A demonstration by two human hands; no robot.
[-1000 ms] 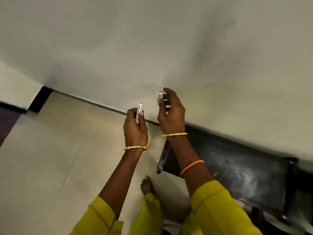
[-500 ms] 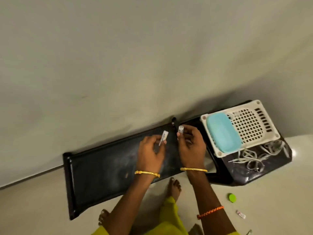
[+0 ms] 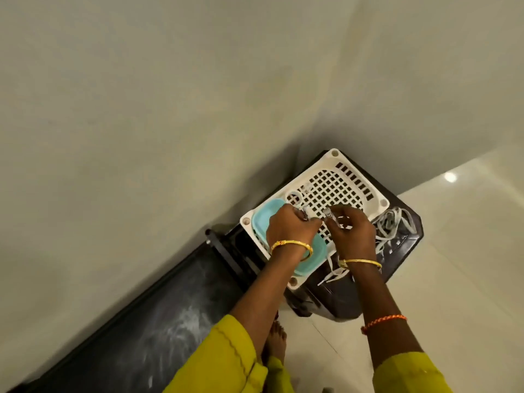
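Pale wall (image 3: 170, 109) fills the upper half of the view, meeting glossy cream floor (image 3: 467, 251) at 3 o'clock. A black bench (image 3: 170, 321) runs from 7 o'clock toward the centre, where a dark stool (image 3: 402, 239) carries a white basket (image 3: 357, 177). A teal box (image 3: 261, 225) lies in the basket's 9 o'clock end, and white cords (image 3: 394, 222) are heaped on the stool just beside the basket at 3 o'clock.

Both hands hover over the basket, close together. The left hand (image 3: 289, 231) has its fingers curled round a thin tube (image 3: 306, 213). Only the tube's tip shows above the fist, its long axis pointing toward about 12 o'clock, a little tilted to 11. The right hand (image 3: 353, 236) pinches a small cap (image 3: 329, 214) between thumb and fingertips. The cap's long axis leans toward 11 o'clock, with its end facing the tube. Tube and cap sit just beside each other, a narrow gap between them, above the basket's grid.
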